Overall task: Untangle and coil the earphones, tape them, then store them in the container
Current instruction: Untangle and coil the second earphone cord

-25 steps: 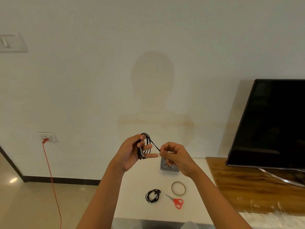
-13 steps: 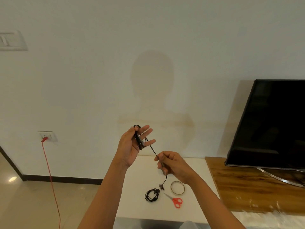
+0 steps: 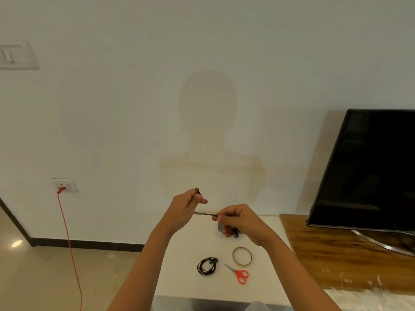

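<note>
**Black earphones (image 3: 205, 214) mid-coil above the surface (image 3: 179, 272)**

Held in the air between both hands, well above the white surface, the earphones are partly wound. The left hand (image 3: 184, 209) has its grip curled round the wound part, and a small loop pokes out of the top of the fist. The right hand (image 3: 242, 221) pinches the cable between thumb and fingertips, near the left. The short stretch between the two is taut. Its long axis runs nearly level across the view, left to right, dipping a little toward the right hand. Dark bits show under the right palm; I cannot tell whether they are the earbuds.

The step in hand looks like coiling. To do it well, I judge that each turn should lie over the left fingers at the same size as the loop that shows. The cable should slide through the right pinch rather than drag, with enough slack that no kink forms. The free end should finish against the bundle, ready for taping.

Under the right hand a grey container (image 3: 219, 227) is mostly hidden. Nearer the camera lie a coiled set (image 3: 207, 265), the tape (image 3: 233, 257) and red scissors (image 3: 240, 274), all near one another. A dark TV (image 3: 370, 171) stands on a wooden stand (image 3: 332, 261) to the right. A red cord (image 3: 67, 232) hangs from a wall socket (image 3: 67, 184) to the left.
</note>
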{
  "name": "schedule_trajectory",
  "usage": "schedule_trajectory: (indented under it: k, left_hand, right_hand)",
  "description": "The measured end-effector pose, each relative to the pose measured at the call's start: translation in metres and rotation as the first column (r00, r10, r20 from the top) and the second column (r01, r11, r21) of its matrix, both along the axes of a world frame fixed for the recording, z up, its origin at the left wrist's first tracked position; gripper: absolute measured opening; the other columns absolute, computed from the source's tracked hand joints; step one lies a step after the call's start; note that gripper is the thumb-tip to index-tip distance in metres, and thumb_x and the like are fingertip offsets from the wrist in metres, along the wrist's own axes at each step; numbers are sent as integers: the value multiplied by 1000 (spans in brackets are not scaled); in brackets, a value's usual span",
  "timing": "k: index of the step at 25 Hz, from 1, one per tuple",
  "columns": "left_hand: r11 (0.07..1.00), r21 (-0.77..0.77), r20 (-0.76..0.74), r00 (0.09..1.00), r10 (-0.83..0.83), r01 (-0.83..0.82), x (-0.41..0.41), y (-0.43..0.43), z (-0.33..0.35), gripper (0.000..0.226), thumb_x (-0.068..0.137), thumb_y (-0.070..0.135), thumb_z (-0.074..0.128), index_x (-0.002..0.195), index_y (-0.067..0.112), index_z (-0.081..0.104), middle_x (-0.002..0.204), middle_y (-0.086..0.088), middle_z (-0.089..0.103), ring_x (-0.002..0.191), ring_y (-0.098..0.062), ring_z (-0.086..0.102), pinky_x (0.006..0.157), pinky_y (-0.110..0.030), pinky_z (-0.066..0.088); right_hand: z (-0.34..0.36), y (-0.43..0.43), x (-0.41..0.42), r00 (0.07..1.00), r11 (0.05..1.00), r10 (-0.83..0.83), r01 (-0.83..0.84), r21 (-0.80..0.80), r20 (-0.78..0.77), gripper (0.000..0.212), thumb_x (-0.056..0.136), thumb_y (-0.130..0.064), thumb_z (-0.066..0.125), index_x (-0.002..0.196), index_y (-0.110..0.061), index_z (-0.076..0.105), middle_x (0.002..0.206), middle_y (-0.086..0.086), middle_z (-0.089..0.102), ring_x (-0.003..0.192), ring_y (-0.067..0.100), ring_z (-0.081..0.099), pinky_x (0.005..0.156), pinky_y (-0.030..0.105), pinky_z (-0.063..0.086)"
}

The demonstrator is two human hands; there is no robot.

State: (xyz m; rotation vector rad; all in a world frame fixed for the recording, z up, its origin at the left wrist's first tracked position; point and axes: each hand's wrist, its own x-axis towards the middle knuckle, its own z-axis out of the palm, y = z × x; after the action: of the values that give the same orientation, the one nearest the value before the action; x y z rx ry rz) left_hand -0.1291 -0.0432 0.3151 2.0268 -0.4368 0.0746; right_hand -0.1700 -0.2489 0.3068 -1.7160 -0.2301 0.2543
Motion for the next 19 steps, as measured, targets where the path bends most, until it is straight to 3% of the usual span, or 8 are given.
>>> schedule_trajectory:
  k: [3, 6, 9, 12, 14, 16, 19]
  left_hand:
    - [997, 48, -50, 997, -64, 66, -3, -6, -5, 29, 102, 21, 41, 89, 13, 66, 88, 5, 74, 82, 1, 63, 78, -16, 46]
    - [991, -7, -189, 973, -132, 133, -13, -16, -7, 32, 103, 22, 39, 90, 13, 67, 81, 1, 74, 73, -1, 63, 64, -18, 40]
    - [951, -256, -380, 886, -266, 175, -22, -19, -3, 37, 104, 23, 33, 86, 12, 63, 65, 1, 59, 95, -22, 71, 67, -26, 43]
    - [804, -589, -458, 789, -410, 75, -28, -22, 3, 37, 104, 21, 31, 79, 11, 58, 56, 1, 41, 77, -21, 69, 89, -56, 49]
    - [702, -712, -459, 765, -452, -13, -27, -23, 2, 35, 101, 20, 35, 74, 12, 55, 54, 2, 36, 64, -16, 61, 91, -66, 45]
    - [594, -802, -433, 748, -503, -65, -25, -21, 1, 27, 97, 22, 42, 73, 13, 50, 53, 5, 34, 55, -11, 51, 83, -56, 49]
    - [488, -865, -415, 717, -560, -119, -24, -17, 3, 25, 89, 26, 46, 67, 15, 46, 49, 8, 32, 42, -5, 35, 54, -25, 41]
  right_hand:
    - [6, 0, 4, 990, 995, -95, 97, -13, 108, 12, 88, -16, 65, 89, -7, 74, 65, 11, 65, 55, 15, 58, 59, 31, 47]
    - [11, 3, 11, 964, 987, -156, 163, -16, 217, 10, 87, -17, 66, 85, -9, 73, 81, 20, 67, 55, 14, 52, 56, 25, 45]
    - [12, 4, 18, 944, 981, -190, 193, 15, 270, 8, 86, -18, 69, 85, -12, 74, 84, 14, 70, 63, 15, 54, 58, 23, 47]
    - [9, 5, 21, 954, 965, -245, 222, 142, 172, 9, 83, -15, 71, 87, -9, 76, 74, 8, 69, 61, 13, 53, 57, 20, 47]
    - [3, 9, 18, 968, 957, -238, 219, 190, 79, 12, 85, -14, 68, 90, -5, 75, 68, 2, 65, 58, 13, 52, 57, 20, 48]
    - [-4, 13, 14, 979, 955, -204, 198, 219, 5, 17, 87, -14, 66, 93, 0, 74, 67, 2, 64, 59, 15, 54, 64, 26, 54]
    - [-9, 19, 11, 990, 937, -129, 141, 321, -59, 22, 89, -12, 63, 100, 5, 71, 77, 8, 64, 69, 18, 58, 77, 35, 59]
